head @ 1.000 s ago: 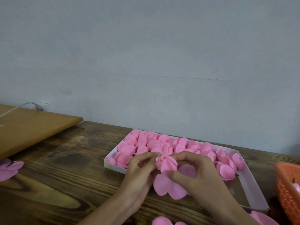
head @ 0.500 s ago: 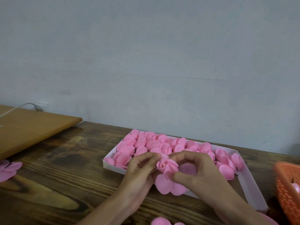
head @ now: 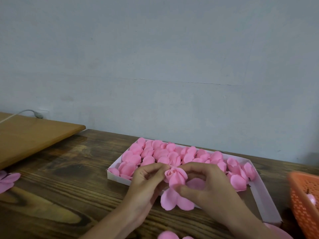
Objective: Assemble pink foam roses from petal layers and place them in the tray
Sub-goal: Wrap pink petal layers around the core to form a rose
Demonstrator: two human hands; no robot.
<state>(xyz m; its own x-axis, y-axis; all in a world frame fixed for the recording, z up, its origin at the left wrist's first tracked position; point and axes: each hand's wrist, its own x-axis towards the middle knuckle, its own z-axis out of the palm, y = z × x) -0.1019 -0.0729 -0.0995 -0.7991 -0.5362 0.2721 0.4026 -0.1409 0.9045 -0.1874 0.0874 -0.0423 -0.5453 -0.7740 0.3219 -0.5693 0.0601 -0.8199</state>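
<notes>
- The tray [head: 264,200] lies on the table [head: 69,195], toward the far edge by the wall [head: 155,66].
- Finished roses [head: 160,154] fill the tray's left and middle parts; its near right corner is bare.
- The left hand [head: 145,185] and right hand [head: 207,185] meet over the tray's near wall and grip a half-built rose [head: 175,176] between them.
- A basket [head: 303,204] stands just right of the tray.
- A board [head: 34,135] lies at the far left, with a cable [head: 25,112] behind it.
- A petal layer [head: 8,180] lies at the table's left edge.
- Loose petals [head: 168,236] lie nearest, before the hands.
</notes>
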